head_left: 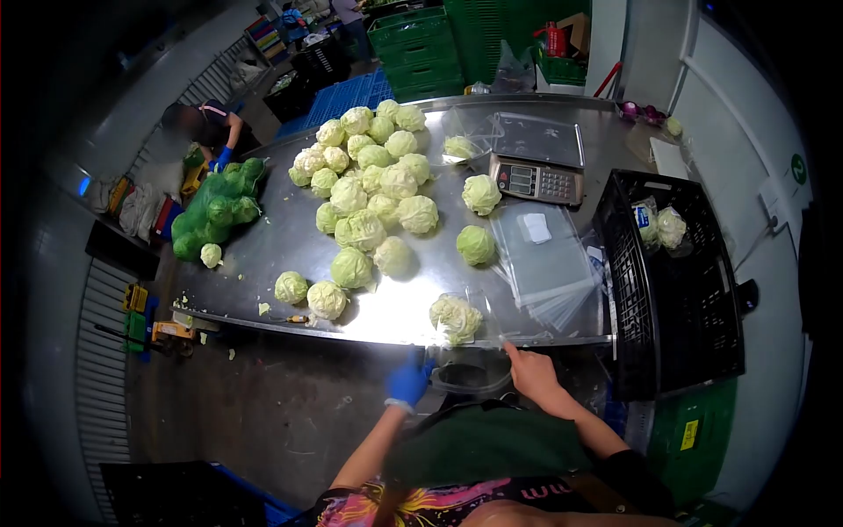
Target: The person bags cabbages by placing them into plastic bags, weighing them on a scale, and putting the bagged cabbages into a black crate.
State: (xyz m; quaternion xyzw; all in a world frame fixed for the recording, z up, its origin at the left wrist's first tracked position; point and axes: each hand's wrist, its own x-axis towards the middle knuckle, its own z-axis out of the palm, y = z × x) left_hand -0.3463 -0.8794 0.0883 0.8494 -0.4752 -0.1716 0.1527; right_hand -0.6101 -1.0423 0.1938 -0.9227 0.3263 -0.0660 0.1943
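You're working a thin, clear plastic bag at the table's near edge, prob. the bagging step. Your bare R hand is pinching its rim at 2 o'clock; your blue-gloved L hand is blurring beside it at 10, can't tell if gripping. A crinkly pale-green cabbage is sitting at 12, just past your hands, w/ film next to it; inside or not, can't tell. Next move prob. calls for spreading the bag mouth wide. At 2, a rigid black plastic crate is standing; at 1, flat glossy bags are fanning out; at 11, round cabbages are crowding the smooth metal table.
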